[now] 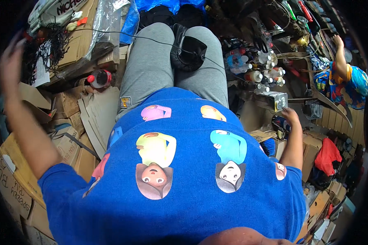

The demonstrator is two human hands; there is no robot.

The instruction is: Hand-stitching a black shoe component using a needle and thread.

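Note:
My left hand (12,65) is raised at the far left, beside a tangle of black cord (53,49). Motion smears its fingers, so I cannot tell whether they are open or closed. On the right, the bunched fingers of my right hand (291,116) meet the lower corner of a shiny box-shaped thing (280,102); what they grip, if anything, is hidden. A black rounded object (187,55) with a cable rests on my grey-trousered lap.
Several capped plastic bottles (255,76) stand right of my legs. A red-capped bottle (99,79) and cardboard pieces (96,118) lie on the left. Another person (343,77) in bright patterned clothes is at the far right. A red plastic bag (327,157) lies behind my right arm.

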